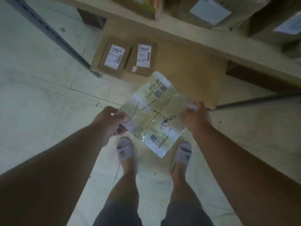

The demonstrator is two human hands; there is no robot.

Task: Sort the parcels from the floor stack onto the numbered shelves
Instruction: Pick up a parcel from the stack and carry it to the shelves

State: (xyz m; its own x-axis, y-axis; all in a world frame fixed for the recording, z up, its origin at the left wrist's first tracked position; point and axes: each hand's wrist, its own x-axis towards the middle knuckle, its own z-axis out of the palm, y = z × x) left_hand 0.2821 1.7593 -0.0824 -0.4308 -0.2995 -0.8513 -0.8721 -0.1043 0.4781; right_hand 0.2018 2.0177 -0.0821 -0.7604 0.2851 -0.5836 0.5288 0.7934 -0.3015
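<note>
Flat parcel in glossy clear wrap, held at waist height over the floor, in front of the shelf. Left hand and right hand each pinch an opp. edge. Judged light, thin, floppy, slippery; best gripped by the edges w/ both hands.

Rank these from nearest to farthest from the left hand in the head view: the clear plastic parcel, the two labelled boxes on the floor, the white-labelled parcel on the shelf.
1. Clear plastic parcel: gripped by the left hand.
2. Left labelled box: on the floor ahead.
3. Right labelled box: beside it, slightly farther right.
4. White-labelled parcel: on the shelf, top right.
</note>
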